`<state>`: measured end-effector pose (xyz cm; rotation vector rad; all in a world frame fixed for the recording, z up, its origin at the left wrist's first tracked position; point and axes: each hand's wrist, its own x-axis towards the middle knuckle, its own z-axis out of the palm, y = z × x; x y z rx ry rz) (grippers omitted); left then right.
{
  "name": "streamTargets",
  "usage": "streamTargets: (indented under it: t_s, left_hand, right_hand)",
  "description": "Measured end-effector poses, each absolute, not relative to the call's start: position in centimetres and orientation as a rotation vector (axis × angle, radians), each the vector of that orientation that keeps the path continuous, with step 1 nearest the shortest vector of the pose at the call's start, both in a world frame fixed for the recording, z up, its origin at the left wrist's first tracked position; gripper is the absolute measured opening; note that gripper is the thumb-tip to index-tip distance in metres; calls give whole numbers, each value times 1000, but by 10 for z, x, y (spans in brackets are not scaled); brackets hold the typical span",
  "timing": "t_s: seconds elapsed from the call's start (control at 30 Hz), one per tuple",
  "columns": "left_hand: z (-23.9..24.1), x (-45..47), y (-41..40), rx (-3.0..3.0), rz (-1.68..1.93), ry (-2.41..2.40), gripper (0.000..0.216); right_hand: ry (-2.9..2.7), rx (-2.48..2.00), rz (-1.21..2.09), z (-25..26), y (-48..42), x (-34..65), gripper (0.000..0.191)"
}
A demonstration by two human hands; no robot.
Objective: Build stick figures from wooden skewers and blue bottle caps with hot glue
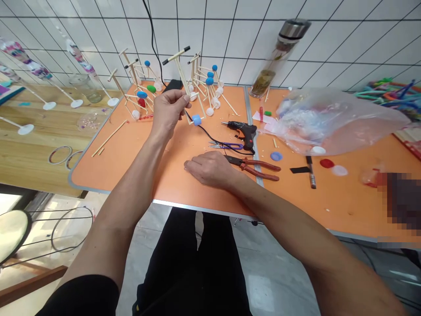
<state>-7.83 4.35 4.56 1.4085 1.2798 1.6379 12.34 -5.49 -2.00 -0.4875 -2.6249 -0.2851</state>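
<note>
Your one camera looks forward and steeply down from your head, close above the orange, metal-edged tabletop (174, 184), facing the white, black-lined tiled wall (215, 39) beyond.

Open tabletop (101, 171) front left, stick frames (209, 81) blocking rear, pliers (261, 166) right

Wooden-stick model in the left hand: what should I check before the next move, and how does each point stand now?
1. Wooden-stick model held: ok, pinched in the left hand.
2. Right hand clear of the pliers: not ok, it overlaps their nose in this view.
3. Black cable clear of the scissors: not ok, it crosses them.
4. Glue gun lying on the orange table: ok.
5. Glue gun hot: cannot tell.
</note>
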Motion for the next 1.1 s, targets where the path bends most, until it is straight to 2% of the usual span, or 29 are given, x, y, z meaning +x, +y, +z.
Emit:
streamTargets:
  t_s: [0.47, 0.63, 1.1]
  left_hand:
    - [47, -79, 42, 1390, 1562, 1256, 26]
    - [48, -79, 41, 1367, 1591, 1290, 30]
    - [40, -84, 47, 1411, 1626, 1365, 28]
  right_hand:
    - [-2607, -483, -273, -17, -55, 126, 39]
    - [-2599, -447, -288, -19, -55, 126, 35]
    - [-2618, -460, -276, -19, -58, 124, 38]
